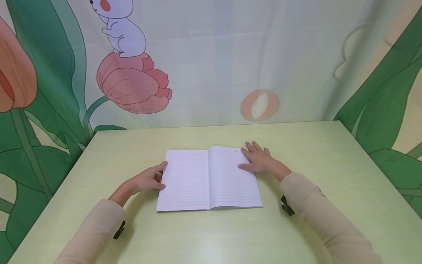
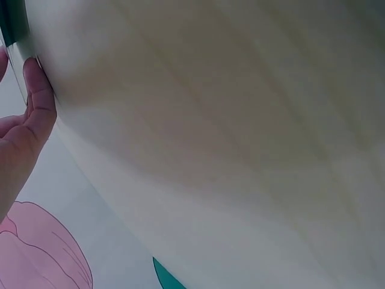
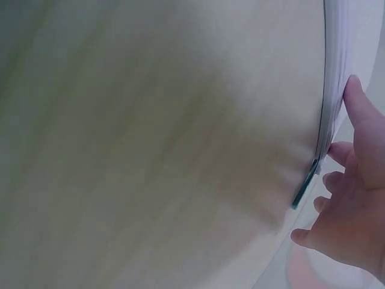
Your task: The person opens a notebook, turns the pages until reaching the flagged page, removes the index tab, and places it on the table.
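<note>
A lined notebook [image 1: 186, 179] lies open on the table, its blank ruled pages facing up. My left hand [image 1: 148, 179] holds its left edge, with thumb and index finger at the page border and the other fingers bent in by the edge. In the left wrist view, one finger [image 2: 40, 90] runs along that edge. My right hand [image 1: 258, 159] rests spread over the upper right of the right page, fingers extended past the page corner. The right wrist view shows the thumb [image 3: 359, 102] against the stacked pages, above a dark green strip [image 3: 305, 183] at the corner.
The pale wood-grain table [image 1: 211, 234] extends around the notebook to its far edge. Behind it hangs a curtain [image 1: 211, 73] printed with tulips, leaves and a white animal. Beige sleeves cover both forearms, with a small black piece [image 1: 287, 206] below the right cuff.
</note>
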### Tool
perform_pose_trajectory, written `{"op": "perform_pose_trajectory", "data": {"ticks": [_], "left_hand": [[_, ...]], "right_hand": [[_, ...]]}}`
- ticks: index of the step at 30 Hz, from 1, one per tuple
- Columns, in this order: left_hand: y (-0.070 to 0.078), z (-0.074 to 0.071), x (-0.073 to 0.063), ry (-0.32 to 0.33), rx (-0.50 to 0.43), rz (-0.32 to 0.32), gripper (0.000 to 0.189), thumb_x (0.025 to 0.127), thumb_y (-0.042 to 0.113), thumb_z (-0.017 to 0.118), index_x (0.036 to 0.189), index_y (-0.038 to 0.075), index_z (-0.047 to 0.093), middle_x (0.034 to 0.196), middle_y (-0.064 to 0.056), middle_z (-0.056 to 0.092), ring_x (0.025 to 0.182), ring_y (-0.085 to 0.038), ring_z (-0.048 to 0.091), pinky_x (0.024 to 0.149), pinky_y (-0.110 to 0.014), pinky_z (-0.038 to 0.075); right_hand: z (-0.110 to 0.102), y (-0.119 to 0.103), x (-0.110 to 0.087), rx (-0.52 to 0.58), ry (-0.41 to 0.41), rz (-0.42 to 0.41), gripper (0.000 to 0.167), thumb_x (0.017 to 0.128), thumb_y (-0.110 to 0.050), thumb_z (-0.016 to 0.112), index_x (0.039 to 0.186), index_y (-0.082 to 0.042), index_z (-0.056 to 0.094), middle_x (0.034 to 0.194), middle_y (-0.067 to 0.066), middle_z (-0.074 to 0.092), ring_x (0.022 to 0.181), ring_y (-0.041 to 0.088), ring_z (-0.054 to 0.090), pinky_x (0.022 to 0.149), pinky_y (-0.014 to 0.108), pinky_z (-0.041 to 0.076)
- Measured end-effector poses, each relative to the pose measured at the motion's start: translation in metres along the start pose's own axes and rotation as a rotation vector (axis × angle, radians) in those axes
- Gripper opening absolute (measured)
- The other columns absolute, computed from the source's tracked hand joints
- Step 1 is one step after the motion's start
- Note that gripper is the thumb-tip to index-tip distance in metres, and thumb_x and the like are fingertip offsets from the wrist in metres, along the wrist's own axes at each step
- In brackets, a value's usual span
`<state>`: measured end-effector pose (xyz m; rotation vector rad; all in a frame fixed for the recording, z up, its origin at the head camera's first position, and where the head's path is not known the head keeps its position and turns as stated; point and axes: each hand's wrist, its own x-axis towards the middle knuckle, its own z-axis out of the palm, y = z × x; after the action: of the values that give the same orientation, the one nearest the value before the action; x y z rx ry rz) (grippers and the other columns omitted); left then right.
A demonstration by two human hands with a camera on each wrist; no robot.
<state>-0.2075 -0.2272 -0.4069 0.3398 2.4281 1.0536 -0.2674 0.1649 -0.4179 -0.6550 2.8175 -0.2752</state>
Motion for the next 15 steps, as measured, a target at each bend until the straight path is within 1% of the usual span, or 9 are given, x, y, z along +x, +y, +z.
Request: {"op": "perform_pose_trajectory", "data": {"ticks": [3,10,15], "left_hand": [[0.0003,0.0004,0.0003,0.005,0.002,0.0,0.084,0.081,0.004,0.066,0.144,-0.001,0.011,0.124,-0.021,0.04,0.091,-0.025,0.046,0.072,-0.029,0.043],[0.0023,0.0002,0.0007,-0.004,-0.003,0.004,0.084,0.08,0.002,0.066,0.143,-0.004,0.011,0.125,-0.024,0.04,0.092,-0.025,0.047,0.073,-0.029,0.043],[0.003,0.0005,0.0015,-0.007,-0.018,0.002,0.084,0.079,0.0,0.067,0.143,-0.006,0.012,0.124,-0.024,0.042,0.092,-0.025,0.048,0.073,-0.029,0.044]], "right_hand": [[0.0007,0.0004,0.0001,0.011,-0.006,0.011,0.075,0.089,-0.05,0.048,0.143,-0.004,0.025,0.149,0.021,0.008,0.135,0.038,0.001,0.098,0.065,0.009],[0.0019,-0.0015,0.0009,0.008,0.0,0.016,0.075,0.089,-0.049,0.05,0.143,-0.003,0.026,0.148,0.021,0.01,0.135,0.039,0.002,0.098,0.065,0.011],[0.0013,-0.0027,-0.0018,-0.04,-0.001,0.011,0.076,0.089,-0.051,0.048,0.143,-0.003,0.026,0.149,0.019,0.011,0.135,0.037,0.002,0.099,0.064,0.009]]}}
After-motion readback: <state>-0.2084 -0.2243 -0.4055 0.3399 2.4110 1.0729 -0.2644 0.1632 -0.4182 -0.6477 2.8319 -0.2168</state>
